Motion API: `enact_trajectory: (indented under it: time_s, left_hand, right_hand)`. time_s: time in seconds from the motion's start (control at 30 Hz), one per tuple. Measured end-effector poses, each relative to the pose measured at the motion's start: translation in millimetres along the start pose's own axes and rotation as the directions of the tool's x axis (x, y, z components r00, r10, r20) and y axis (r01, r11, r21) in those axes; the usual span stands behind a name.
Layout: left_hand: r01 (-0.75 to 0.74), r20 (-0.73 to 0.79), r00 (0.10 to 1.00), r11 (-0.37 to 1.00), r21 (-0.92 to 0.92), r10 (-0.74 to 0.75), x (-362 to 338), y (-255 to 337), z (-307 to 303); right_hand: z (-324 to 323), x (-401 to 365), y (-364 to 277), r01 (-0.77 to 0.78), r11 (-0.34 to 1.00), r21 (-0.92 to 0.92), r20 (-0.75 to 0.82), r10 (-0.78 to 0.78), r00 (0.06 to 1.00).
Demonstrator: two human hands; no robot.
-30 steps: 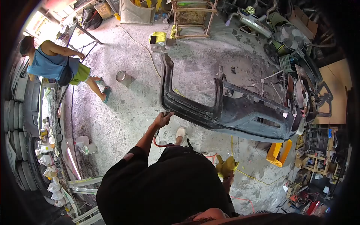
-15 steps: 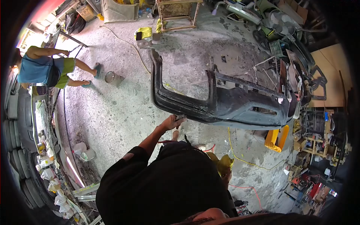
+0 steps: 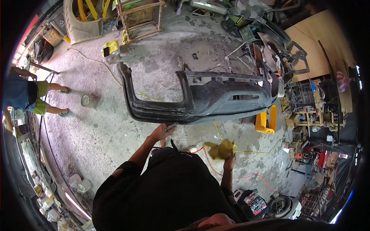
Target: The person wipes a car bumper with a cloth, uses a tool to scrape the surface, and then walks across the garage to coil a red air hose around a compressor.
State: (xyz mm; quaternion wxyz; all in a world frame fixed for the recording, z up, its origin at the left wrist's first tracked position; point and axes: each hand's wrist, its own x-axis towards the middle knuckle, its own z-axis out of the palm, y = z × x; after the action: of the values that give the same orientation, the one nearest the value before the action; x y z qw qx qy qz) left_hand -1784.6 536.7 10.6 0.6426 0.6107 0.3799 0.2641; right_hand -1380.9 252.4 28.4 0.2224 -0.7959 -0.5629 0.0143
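A large dark grey car bumper (image 3: 216, 101) lies across the middle of the view, raised on something hidden beneath it. My left hand (image 3: 162, 131) is at its lower edge, fingers closed round a small flat greyish object (image 3: 172, 126) too small to name. To the right, my right hand (image 3: 229, 161) grips a yellow cloth (image 3: 222, 149), which hangs out over the floor in front of the bumper.
Another person (image 3: 23, 92) stands at the far left beside a bucket (image 3: 88, 101). A yellow frame-like part (image 3: 266, 120) is under the bumper's right end. Yellow and red hoses (image 3: 246, 177) cross the floor. A wooden frame (image 3: 140, 19) stands at the back.
The view has turned to the right, so the bumper appears further left. My right hand with the yellow cloth has moved outward from my body and up. My left hand remains at the bumper's edge.
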Motion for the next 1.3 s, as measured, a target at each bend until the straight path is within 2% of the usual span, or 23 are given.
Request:
enact_trajectory:
  time_s: [0.03, 0.1, 0.17, 0.23, 0.33, 0.37, 0.43, 0.47, 0.53, 0.57, 0.67, 0.7, 0.77, 0.83, 0.9, 0.93, 0.97, 1.03, 1.07, 1.13, 1.2, 1.27, 1.3]
  left_hand:
    - [-0.016, 0.022, 1.0, 1.0, 0.005, 0.016, 3, 12, 5]
    - [-0.023, 0.09, 0.996, 0.999, 0.044, 0.019, 8, 27, 11]
    - [-0.037, 0.092, 0.995, 0.999, 0.028, 0.035, 12, 30, 17]
    - [-0.067, 0.072, 0.995, 0.997, 0.034, 0.064, 15, 30, 19]
    - [-0.037, 0.072, 0.997, 0.997, 0.071, 0.032, 8, 48, 11]
    - [-0.037, 0.07, 0.997, 0.998, 0.047, 0.034, 4, 53, 8]
    - [-0.042, 0.045, 0.998, 0.999, 0.004, 0.042, -4, 62, 2]
    - [-0.048, 0.029, 0.998, 0.998, -0.044, 0.05, -8, 64, -1]
    - [-0.061, 0.037, 0.998, 0.997, 0.049, 0.059, -14, 49, -9]
    - [-0.04, 0.003, 0.999, 0.999, 0.036, 0.04, -18, 46, -11]
    - [-0.013, -0.03, 0.999, 0.999, 0.041, 0.015, -29, 42, -16]
    - [0.007, -0.056, 0.998, 0.998, 0.057, -0.004, -31, 36, -17]
    - [0.055, -0.083, 0.995, 0.994, 0.09, -0.047, -33, 34, -19]
    - [0.017, -0.099, 0.995, 0.994, 0.109, -0.006, -37, 47, -19]
    - [0.043, -0.086, 0.996, 0.989, 0.144, -0.031, -37, 51, -18]
    - [0.077, -0.072, 0.995, 0.983, 0.166, -0.066, -37, 49, -19]
    - [0.016, -0.1, 0.995, 0.988, 0.152, -0.001, -37, 54, -14]
    - [0.038, -0.06, 0.998, 0.996, 0.078, -0.033, -33, 55, -11]
    - [0.07, -0.043, 0.997, 0.996, 0.048, -0.068, -33, 61, -9]
    - [0.059, 0.018, 0.998, 0.998, 0.038, -0.06, -24, 49, -4]
    - [0.053, 0.081, 0.995, 0.998, 0.023, -0.054, -8, 43, 8]
    - [-0.035, 0.147, 0.989, 0.996, 0.081, 0.023, 5, 45, 26]
    - [-0.047, 0.179, 0.983, 0.994, 0.099, 0.029, 16, 41, 37]
  right_hand:
    - [-5, 23, -9, -0.046, 0.999, -0.028, -0.028, 0.045, 0.999]
    - [-11, 77, -5, -0.316, 0.928, 0.197, 0.009, 0.321, 0.947]
    - [-47, 141, -59, -0.258, 0.92, 0.294, -0.152, 0.312, 0.938]
    - [-67, 190, -102, -0.282, 0.594, 0.753, -0.066, 0.495, 0.866]
    - [-70, 231, -140, -0.201, 0.736, 0.646, -0.159, 0.387, 0.908]
    - [-72, 241, -156, -0.194, 0.734, 0.651, -0.158, 0.381, 0.911]
    - [-83, 260, -201, -0.282, 0.534, 0.797, 0.02, 0.444, 0.896]
    - [-80, 268, -214, -0.279, 0.529, 0.802, 0.024, 0.438, 0.899]
    - [-75, 284, -232, -0.305, 0.204, 0.93, 0.144, 0.56, 0.816]
    - [-56, 296, -216, -0.229, 0.068, 0.971, 0.16, 0.53, 0.833]
    - [-78, 311, -250, -0.219, 0.086, 0.972, 0.152, 0.482, 0.863]
    - [-70, 316, -237, -0.178, 0.19, 0.966, 0.097, 0.371, 0.924]
    - [-49, 318, -219, -0.219, 0.272, 0.937, 0.098, 0.396, 0.913]
    - [7, 312, -178, -0.298, 0.527, 0.796, 0.067, 0.412, 0.909]
    - [101, 298, -100, -0.421, 0.739, 0.525, 0.159, 0.401, 0.902]
    - [114, 283, -98, -0.408, 0.787, 0.463, 0.059, 0.432, 0.9]
    - [121, 268, -100, -0.402, 0.827, 0.393, -0.038, 0.451, 0.892]
    - [109, 250, -102, -0.496, 0.772, 0.398, 0.105, 0.499, 0.86]
    - [107, 240, -102, -0.509, 0.758, 0.407, 0.086, 0.523, 0.848]
    - [106, 215, -96, -0.37, 0.837, 0.403, -0.121, 0.449, 0.886]
    - [100, 184, -87, -0.411, 0.847, 0.337, -0.182, 0.487, 0.854]
    - [101, 143, -75, -0.334, 0.777, 0.533, -0.098, 0.449, 0.888]
    - [103, 119, -68, -0.326, 0.827, 0.457, -0.063, 0.396, 0.916]
